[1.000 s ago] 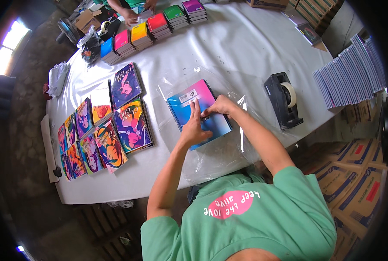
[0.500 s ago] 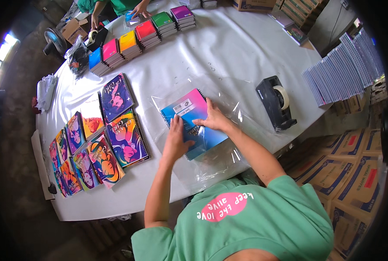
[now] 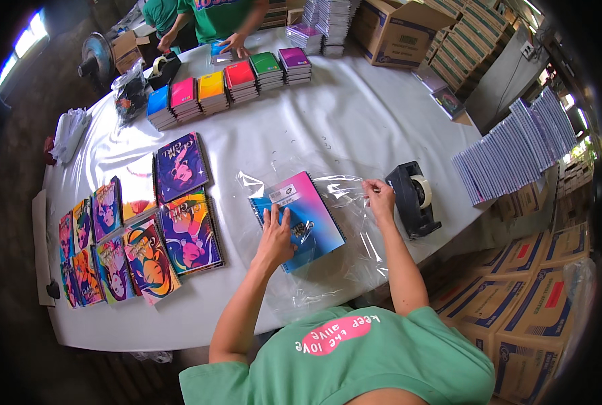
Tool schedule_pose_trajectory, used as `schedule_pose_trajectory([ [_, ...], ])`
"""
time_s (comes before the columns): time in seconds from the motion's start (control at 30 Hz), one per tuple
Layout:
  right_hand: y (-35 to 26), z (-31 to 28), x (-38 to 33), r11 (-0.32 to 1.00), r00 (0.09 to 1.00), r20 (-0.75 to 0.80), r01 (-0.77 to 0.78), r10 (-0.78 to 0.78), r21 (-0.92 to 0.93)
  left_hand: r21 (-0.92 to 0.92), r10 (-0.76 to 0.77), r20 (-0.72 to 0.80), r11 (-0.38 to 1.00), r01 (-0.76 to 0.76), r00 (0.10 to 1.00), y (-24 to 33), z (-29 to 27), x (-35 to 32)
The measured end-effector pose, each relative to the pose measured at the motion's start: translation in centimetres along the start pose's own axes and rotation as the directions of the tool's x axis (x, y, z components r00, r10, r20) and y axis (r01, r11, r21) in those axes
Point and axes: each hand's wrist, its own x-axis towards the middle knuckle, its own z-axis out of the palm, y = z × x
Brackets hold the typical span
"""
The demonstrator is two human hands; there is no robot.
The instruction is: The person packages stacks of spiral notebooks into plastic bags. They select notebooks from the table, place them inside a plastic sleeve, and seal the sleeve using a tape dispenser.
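Observation:
A spiral notebook [image 3: 320,223] with a pink and blue cover lies slightly turned on a sheet of clear plastic film [image 3: 356,262] in front of me. A white label sits near its far edge. My left hand [image 3: 275,237] rests on the notebook's left part, fingers stretched out over the cover. To the right, my right hand [image 3: 381,200] pinches the film's edge between thumb and fingers, slightly lifted. Just beyond that hand stands a black tape dispenser [image 3: 413,202] with a pale roll.
Illustrated notebooks [image 3: 191,229] lie in rows at left. Stacks of coloured notebooks [image 3: 212,91] line the far side, near a co-worker's hand [image 3: 234,44]. Spiral-bound stacks [image 3: 513,148] stand at right. Cartons [image 3: 532,304] fill the space beside the table [image 3: 382,115].
My right hand has left the notebook and moved right to grip the film's edge. My left hand stays on the cover. The view has shifted, showing more of the far side.

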Motion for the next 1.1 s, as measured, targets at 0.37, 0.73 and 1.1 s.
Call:
schedule_pose_trajectory([
  [0.37,0.3,3.7,2.9,0.487,0.647,0.428,0.760,-0.631,-0.430,0.034,0.099,-0.046,0.995,-0.097,0.994,-2.1,2.1,0.4],
  [0.73,2.7,-1.1,5.3,0.989,0.727,0.672,-0.118,0.143,-0.084,-0.041,0.052,0.025,0.998,-0.051,0.998,-1.0,0.6,0.5],
  [1.1,-5.9,5.3,-8.7,0.995,0.329,0.944,0.084,0.021,-0.052,0.012,0.174,0.019,0.985,-0.174,0.985,0.9,0.6,0.9],
])
